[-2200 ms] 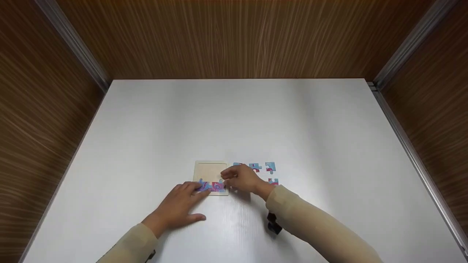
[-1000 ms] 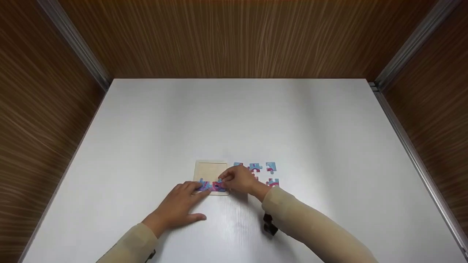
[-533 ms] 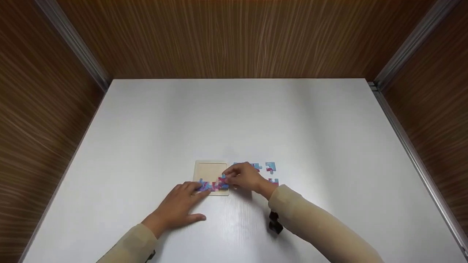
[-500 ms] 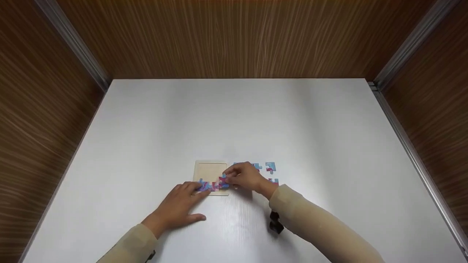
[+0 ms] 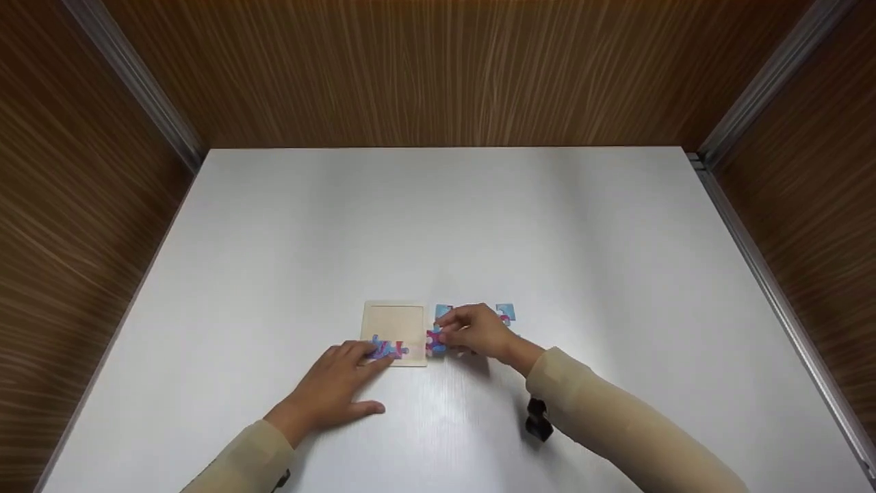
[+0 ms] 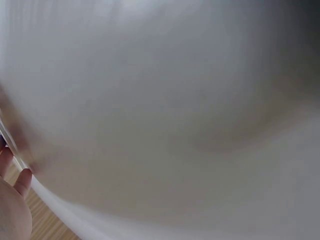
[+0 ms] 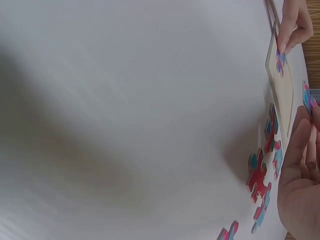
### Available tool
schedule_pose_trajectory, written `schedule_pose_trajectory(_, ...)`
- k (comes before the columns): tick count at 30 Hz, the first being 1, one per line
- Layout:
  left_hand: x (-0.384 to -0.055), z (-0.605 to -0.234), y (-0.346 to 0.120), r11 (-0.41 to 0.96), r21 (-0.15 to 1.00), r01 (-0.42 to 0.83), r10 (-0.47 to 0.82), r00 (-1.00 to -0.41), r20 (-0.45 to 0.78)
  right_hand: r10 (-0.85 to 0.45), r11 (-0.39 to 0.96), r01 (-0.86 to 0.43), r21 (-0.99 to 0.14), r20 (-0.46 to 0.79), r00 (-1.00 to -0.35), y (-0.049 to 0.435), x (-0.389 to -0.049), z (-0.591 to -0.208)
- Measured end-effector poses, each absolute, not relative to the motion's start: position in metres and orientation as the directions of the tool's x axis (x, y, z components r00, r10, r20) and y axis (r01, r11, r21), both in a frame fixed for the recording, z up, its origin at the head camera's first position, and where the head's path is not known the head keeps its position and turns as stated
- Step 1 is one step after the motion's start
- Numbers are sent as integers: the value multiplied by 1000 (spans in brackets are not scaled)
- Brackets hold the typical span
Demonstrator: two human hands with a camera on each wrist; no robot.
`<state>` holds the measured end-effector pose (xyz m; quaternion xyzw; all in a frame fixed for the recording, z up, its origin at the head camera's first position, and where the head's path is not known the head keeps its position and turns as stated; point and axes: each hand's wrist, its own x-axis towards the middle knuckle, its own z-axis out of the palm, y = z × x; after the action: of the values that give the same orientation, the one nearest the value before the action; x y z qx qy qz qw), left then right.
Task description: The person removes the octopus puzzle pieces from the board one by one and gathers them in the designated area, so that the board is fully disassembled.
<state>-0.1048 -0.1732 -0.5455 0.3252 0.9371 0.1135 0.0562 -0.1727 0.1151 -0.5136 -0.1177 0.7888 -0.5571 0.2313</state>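
In the head view my left hand [image 5: 335, 383] lies flat, its fingers resting on jigsaw pieces [image 5: 391, 348] at the lower left of a square wooden puzzle tray [image 5: 393, 319]. My right hand [image 5: 480, 333] pinches a pink and blue jigsaw piece [image 5: 434, 341] between thumb and fingers, just beyond the tray's right edge. The right wrist view shows this held piece [image 7: 306, 95] raised off the table, with the tray [image 7: 280, 80] and the left fingers behind it. Only a bit of the left hand [image 6: 12, 207] shows in the left wrist view.
Several loose jigsaw pieces [image 7: 258, 177] lie on the white table right of the tray, partly hidden under my right hand in the head view; one blue piece [image 5: 505, 311] shows beyond it. Wood-grain panels [image 5: 438, 75] stand around the table's back and sides.
My right hand has lifted the pinched jigsaw piece from the lower right of the tray and moved it right, past the tray's edge. My left hand has stayed still.
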Motion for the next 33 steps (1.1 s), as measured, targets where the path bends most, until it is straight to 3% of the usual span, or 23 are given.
schedule_pose_trajectory(33,-104,-548,-173,766,243,596,618,-786,-21,-458,429,61,-901,-275,-845,186,-149,-524)
